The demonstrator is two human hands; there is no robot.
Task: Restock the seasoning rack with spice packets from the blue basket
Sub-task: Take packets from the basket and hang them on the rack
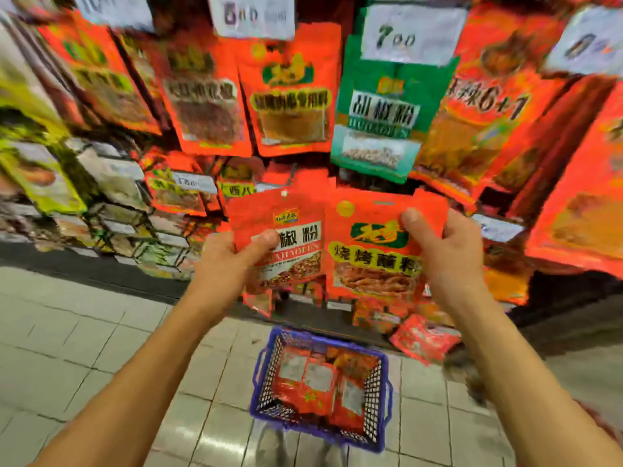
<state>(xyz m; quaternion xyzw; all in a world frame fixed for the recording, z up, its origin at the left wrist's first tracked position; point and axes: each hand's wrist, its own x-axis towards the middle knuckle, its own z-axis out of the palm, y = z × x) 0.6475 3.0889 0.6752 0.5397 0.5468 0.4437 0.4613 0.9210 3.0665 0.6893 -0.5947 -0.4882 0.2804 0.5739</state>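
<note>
Head view: the left hand (232, 261) pinches a red pepper-powder packet (290, 244) by its lower left side, and the right hand (445, 254) grips a red barbecue-seasoning packet (374, 251) at its right edge. Both packets are raised before the seasoning rack (303, 96). The blue basket (320, 382), holding more red packets, sits on the tiled floor (84, 348) below.

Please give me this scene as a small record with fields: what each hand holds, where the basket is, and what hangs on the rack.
left hand: left hand holds a red packet with a white label
right hand: right hand holds a red packet with a green logo
packets: side by side, raised before the rack
basket: blue basket on the tiled floor, red packets inside
rack: hanging red packets and one green packet
price tags: white tags above; digits blurred
</note>
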